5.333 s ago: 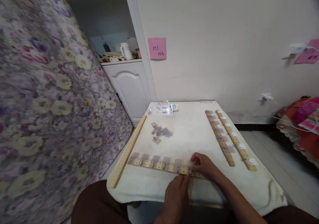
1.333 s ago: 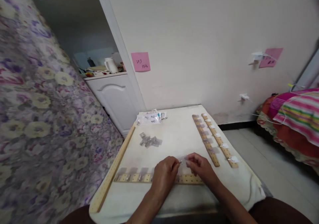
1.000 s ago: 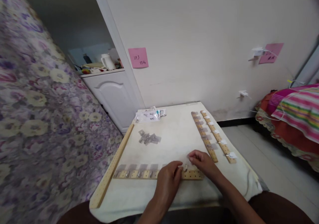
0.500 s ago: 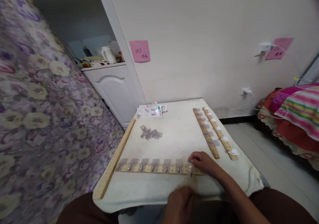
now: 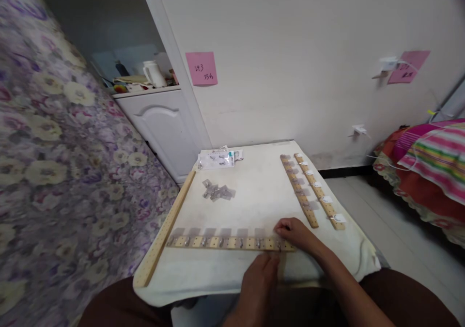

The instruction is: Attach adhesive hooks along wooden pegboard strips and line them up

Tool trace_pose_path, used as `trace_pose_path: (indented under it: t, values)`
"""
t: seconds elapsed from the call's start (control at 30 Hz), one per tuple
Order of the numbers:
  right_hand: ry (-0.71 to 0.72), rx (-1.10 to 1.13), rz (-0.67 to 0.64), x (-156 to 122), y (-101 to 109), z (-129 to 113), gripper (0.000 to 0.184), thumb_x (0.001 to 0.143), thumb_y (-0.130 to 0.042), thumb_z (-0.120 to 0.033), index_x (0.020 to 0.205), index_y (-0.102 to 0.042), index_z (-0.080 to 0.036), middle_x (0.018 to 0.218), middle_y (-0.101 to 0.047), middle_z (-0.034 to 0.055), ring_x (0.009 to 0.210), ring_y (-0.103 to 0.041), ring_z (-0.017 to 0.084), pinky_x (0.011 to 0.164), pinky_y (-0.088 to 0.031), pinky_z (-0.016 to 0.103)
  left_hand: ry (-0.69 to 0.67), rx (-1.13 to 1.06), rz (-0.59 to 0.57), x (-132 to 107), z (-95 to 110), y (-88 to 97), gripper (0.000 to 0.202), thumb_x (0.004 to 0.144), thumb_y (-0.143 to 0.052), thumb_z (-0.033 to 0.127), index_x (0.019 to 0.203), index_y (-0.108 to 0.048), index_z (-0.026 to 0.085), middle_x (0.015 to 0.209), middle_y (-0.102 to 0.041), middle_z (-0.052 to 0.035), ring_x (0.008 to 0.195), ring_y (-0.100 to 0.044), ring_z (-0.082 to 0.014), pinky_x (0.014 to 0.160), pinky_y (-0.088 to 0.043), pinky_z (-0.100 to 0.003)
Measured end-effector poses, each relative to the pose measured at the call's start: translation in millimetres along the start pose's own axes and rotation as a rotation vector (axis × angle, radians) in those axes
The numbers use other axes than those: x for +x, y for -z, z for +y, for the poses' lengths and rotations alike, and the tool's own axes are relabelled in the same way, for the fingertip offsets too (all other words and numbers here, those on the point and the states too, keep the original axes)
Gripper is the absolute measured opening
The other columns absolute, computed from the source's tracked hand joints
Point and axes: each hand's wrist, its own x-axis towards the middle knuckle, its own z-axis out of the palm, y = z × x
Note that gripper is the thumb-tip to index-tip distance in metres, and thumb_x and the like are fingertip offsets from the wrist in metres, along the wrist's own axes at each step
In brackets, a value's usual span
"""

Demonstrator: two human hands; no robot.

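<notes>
A wooden strip with rows of holes (image 5: 230, 242) lies across the near part of the table. Along it sit several small metal pieces, each with a clear square tab. My right hand (image 5: 295, 233) is closed in a pinch above its right end, beside the last metal piece (image 5: 279, 244). What those fingertips hold is too small to make out. From the near side, my left hand (image 5: 258, 281) reaches up to the strip's edge just below that piece. Its thumb and forefinger are together, and anything between them is hidden.
Loose metal pieces with clear tabs (image 5: 218, 191) lie in a pile at left centre. Behind them are clear packets (image 5: 217, 159). A bare holed strip (image 5: 165, 230) runs down the left edge. Two filled strips, one with clear tabs (image 5: 300, 191) and one with white tags (image 5: 319, 193), lie right.
My left hand has moved forward from the table's near edge up to the strip. My right hand stays pinched at almost the same spot. The view has shifted slightly.
</notes>
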Motion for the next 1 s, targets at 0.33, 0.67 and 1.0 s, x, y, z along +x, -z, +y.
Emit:
trace_pose_path:
  t: [0.33,0.67,1.0]
  values:
    - [0.013,0.023,0.003,4,0,6,0.020,0.074,-0.052,-0.025,0.075,-0.069,-0.014,0.068,-0.067,0.0030,0.064,-0.057,0.016,0.060,-0.039,0.025,-0.050,0.190,-0.032,1,-6,-12.8,0.053,0.085,-0.042,0.007,0.136,-0.037,0.021,0.117,-0.058,-0.0106,0.107,-0.052,-0.0209,0.091,-0.045,-0.035]
    - [0.019,0.024,0.001,4,0,8,0.019,0.075,-0.053,-0.026,0.075,-0.069,-0.015,0.068,-0.067,0.0022,0.065,-0.056,0.016,0.060,-0.039,0.024,-0.045,0.234,-0.067,2,-6,-13.9,0.056,0.084,-0.042,0.003,0.137,-0.035,0.018,0.126,-0.054,-0.0126,0.114,-0.048,-0.0220,0.097,-0.042,-0.039]
    - [0.010,0.019,-0.010,3,1,4,0.019,0.075,-0.053,-0.025,0.075,-0.069,-0.015,0.067,-0.067,0.0021,0.064,-0.056,0.016,0.060,-0.039,0.025,-0.052,0.276,-0.056,2,-9,-18.7,0.055,0.082,-0.043,0.002,0.135,-0.038,0.016,0.120,-0.056,-0.0122,0.106,-0.052,-0.0230,0.092,-0.045,-0.039]
